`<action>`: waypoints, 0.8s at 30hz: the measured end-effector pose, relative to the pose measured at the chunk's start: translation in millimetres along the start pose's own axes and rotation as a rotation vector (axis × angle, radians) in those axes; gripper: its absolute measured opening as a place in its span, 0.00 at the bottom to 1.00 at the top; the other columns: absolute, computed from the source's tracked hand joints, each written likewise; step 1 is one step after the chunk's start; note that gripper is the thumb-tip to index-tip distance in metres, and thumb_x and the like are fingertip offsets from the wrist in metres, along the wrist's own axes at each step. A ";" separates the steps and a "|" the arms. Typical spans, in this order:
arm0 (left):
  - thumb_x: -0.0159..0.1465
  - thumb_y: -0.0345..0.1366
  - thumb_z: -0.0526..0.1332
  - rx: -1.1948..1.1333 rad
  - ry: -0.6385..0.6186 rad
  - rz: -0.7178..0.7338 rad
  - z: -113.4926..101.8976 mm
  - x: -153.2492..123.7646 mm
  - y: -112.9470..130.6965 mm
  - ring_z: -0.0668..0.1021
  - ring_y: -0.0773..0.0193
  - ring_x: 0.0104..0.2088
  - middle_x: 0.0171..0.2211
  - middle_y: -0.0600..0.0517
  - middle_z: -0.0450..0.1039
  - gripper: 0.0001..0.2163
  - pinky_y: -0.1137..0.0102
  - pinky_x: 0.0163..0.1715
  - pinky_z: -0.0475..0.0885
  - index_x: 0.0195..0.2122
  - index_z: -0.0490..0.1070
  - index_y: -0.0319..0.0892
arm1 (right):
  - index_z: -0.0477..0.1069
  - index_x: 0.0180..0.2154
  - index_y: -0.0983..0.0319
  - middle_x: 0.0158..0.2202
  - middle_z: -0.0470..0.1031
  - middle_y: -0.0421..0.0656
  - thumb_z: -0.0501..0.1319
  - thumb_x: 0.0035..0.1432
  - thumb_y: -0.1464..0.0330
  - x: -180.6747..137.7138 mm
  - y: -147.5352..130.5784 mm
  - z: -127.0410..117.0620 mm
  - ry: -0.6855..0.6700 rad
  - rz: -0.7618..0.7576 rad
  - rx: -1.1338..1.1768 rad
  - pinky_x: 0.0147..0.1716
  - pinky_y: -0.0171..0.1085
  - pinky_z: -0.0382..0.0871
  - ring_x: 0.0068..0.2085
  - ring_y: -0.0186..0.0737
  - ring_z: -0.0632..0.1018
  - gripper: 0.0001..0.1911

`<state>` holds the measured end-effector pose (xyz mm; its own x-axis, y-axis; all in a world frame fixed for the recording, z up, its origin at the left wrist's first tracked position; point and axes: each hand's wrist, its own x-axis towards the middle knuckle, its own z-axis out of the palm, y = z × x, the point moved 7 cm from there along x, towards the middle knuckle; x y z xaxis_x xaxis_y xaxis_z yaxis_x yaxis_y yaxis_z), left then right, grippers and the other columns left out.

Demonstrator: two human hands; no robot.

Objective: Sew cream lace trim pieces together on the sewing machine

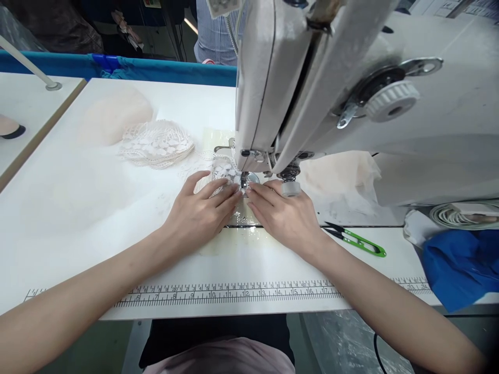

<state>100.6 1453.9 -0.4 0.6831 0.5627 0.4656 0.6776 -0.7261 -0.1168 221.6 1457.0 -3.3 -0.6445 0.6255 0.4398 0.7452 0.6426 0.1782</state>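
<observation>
White lace piece (pixel 224 169) at presser foot (pixel 245 182) of sewing machine (pixel 259 78). Left hand (pixel 205 210) flat, fingers extended, fingertips on lace edge, no grip. Right hand (pixel 286 215) also flat, ungripping, fingertips just right of foot; cloth beneath unclear. Lace stack (pixel 159 144) on desk (pixel 273 265), left of machine, beside pale peach fabric (pixel 120 114). Green thread snips (pixel 364 244) near right wrist.

Textured lace cloth (pixel 223 168), smooth tabletop (pixel 304 270)
</observation>
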 end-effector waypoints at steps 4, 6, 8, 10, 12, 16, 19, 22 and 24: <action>0.69 0.31 0.56 0.006 -0.022 -0.028 0.1 -0.4 -1.3 0.78 0.54 0.51 0.50 0.50 0.78 0.13 0.52 0.55 0.63 0.52 0.74 0.44 | 0.77 0.46 0.65 0.44 0.81 0.47 0.54 0.68 0.68 1.7 2.0 3.5 -0.038 0.024 -0.002 0.40 0.43 0.68 0.44 0.44 0.77 0.14; 0.69 0.31 0.56 0.006 -0.032 -0.035 -0.5 -1.9 -1.1 0.78 0.54 0.51 0.51 0.50 0.77 0.13 0.52 0.55 0.62 0.53 0.73 0.44 | 0.76 0.47 0.65 0.46 0.81 0.47 0.54 0.68 0.69 1.8 2.3 4.5 -0.049 0.029 0.013 0.40 0.43 0.68 0.45 0.45 0.77 0.14; 0.69 0.31 0.56 -0.006 -0.039 -0.047 -0.8 -3.2 -1.4 0.78 0.54 0.51 0.51 0.50 0.77 0.13 0.52 0.55 0.62 0.53 0.73 0.45 | 0.76 0.47 0.66 0.47 0.80 0.47 0.54 0.68 0.70 1.7 2.3 4.4 -0.049 0.028 0.023 0.40 0.43 0.68 0.45 0.44 0.78 0.14; 0.69 0.31 0.56 -0.025 -0.037 -0.064 -1.2 -3.6 -2.6 0.78 0.54 0.50 0.51 0.50 0.77 0.13 0.52 0.55 0.61 0.53 0.73 0.46 | 0.77 0.46 0.66 0.47 0.80 0.47 0.54 0.68 0.70 1.6 2.0 3.6 -0.037 0.021 0.021 0.40 0.43 0.68 0.44 0.44 0.78 0.14; 0.70 0.32 0.55 -0.027 -0.029 -0.072 -1.4 -3.0 -3.4 0.78 0.55 0.50 0.50 0.50 0.77 0.13 0.52 0.55 0.61 0.53 0.74 0.46 | 0.77 0.47 0.66 0.46 0.81 0.47 0.53 0.68 0.69 1.5 2.1 2.9 -0.025 0.019 0.010 0.41 0.43 0.67 0.44 0.44 0.78 0.15; 0.70 0.33 0.55 -0.009 -0.024 -0.067 -0.8 -0.6 -3.8 0.79 0.55 0.49 0.49 0.50 0.78 0.12 0.53 0.54 0.62 0.51 0.74 0.44 | 0.77 0.48 0.66 0.42 0.82 0.47 0.53 0.69 0.67 1.7 3.9 2.7 -0.018 0.027 -0.028 0.43 0.43 0.66 0.44 0.44 0.78 0.16; 0.70 0.34 0.54 -0.006 -0.009 -0.069 0.3 0.3 -6.1 0.79 0.55 0.48 0.49 0.50 0.78 0.12 0.53 0.54 0.64 0.51 0.74 0.44 | 0.77 0.47 0.65 0.39 0.83 0.46 0.54 0.69 0.66 1.8 5.6 1.6 -0.015 0.032 -0.042 0.45 0.44 0.65 0.42 0.43 0.77 0.16; 0.71 0.34 0.53 -0.002 -0.012 -0.075 3.9 0.5 -10.1 0.79 0.55 0.49 0.50 0.51 0.78 0.13 0.54 0.52 0.67 0.52 0.73 0.44 | 0.78 0.45 0.63 0.39 0.83 0.45 0.54 0.68 0.66 1.6 8.0 -0.7 -0.010 0.041 -0.031 0.46 0.44 0.64 0.42 0.44 0.77 0.15; 0.71 0.33 0.53 -0.026 -0.016 -0.091 5.9 0.4 -13.8 0.78 0.54 0.50 0.51 0.50 0.77 0.13 0.56 0.49 0.71 0.52 0.73 0.41 | 0.79 0.44 0.63 0.39 0.82 0.45 0.54 0.68 0.67 1.1 9.0 -2.9 0.006 0.039 -0.030 0.45 0.44 0.64 0.42 0.43 0.77 0.15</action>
<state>93.2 1466.5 -3.8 0.6233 0.6331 0.4590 0.7302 -0.6813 -0.0518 228.1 1462.1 1.3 -0.6142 0.6468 0.4522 0.7743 0.6045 0.1870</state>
